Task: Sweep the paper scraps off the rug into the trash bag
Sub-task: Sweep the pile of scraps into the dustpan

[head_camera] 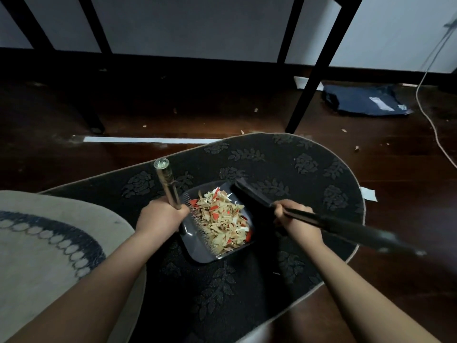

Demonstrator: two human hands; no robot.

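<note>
Left hand (160, 215): fingers curled round the clear handle (168, 185) of the dustpan, which rises upright out of the fist.
Right hand (295, 219): fingers wrapped round the dark broom handle (346, 227), which runs away to the right of the hand, blurred at its far end.
Dustpan (195, 246): dark grey, between the two hands and touching the left one; a comb of teeth along its left inner edge.
Paper scraps (222, 222): tan, white and red pieces heaped inside the dustpan, just right of the left hand.
Broom head (249, 191): dark, just beyond the right hand, at the dustpan's far right edge.
Dark rug (296, 169): black with a leaf and rose pattern and a pale border, under both hands and the dustpan.
Pale rug (37, 231): cream with a navy scalloped band, left of the left forearm.
Stray scraps (256, 110): a few small bits on the wooden floor beyond the rug, well away from both hands.
Trash bag (366, 100): dark blue, lying flat on the floor far beyond the right hand.
Cable (430, 120): pale, trailing across the floor right of the bag.
Table legs (319, 63): black, standing beyond the rug.
</note>
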